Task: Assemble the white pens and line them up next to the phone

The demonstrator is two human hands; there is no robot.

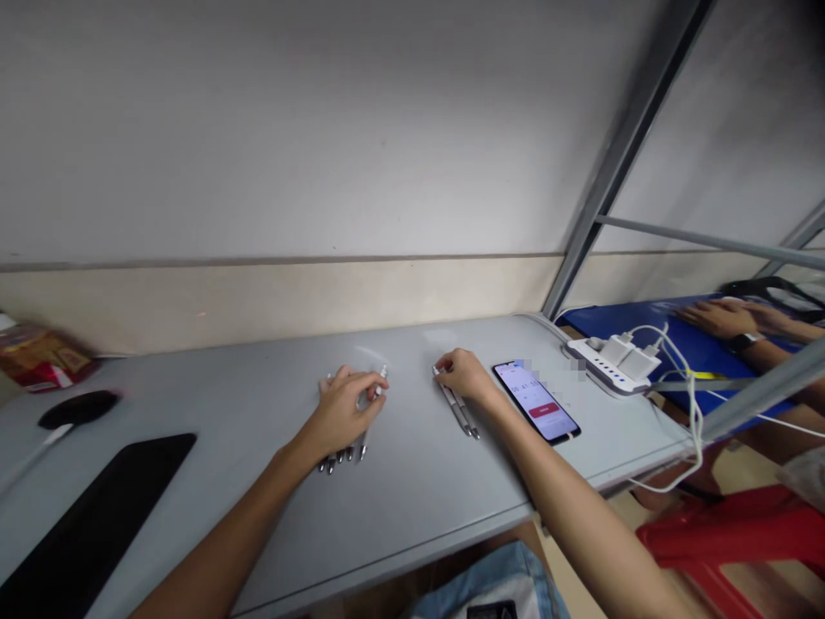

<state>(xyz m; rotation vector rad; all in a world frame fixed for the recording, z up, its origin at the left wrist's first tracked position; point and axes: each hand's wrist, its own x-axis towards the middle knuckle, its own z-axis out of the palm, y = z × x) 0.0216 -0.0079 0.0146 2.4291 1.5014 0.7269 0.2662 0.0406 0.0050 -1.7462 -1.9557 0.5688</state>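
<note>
Several pens (339, 456) with silvery tips lie side by side on the grey desk, their middles hidden under my left hand (348, 404). The thumb and forefinger of that hand are closed on a pen (364, 445) at the right end of the group, and its white top shows beyond the fingers. Farther right, my right hand (465, 376) pinches the top end of a pen (470, 421). It lies close beside another grey pen (459, 414), tips pointing toward me. Whether the fingers touch both pens I cannot tell.
A phone (536, 401) with a lit timer lies right of my right hand. Behind it sits a white power strip (606, 365) with plugs and cables. At left are a black mat (96, 524), a dark oval object (77, 409) and a red-yellow packet (48, 357). Another person's hands (722, 318) rest on a blue table.
</note>
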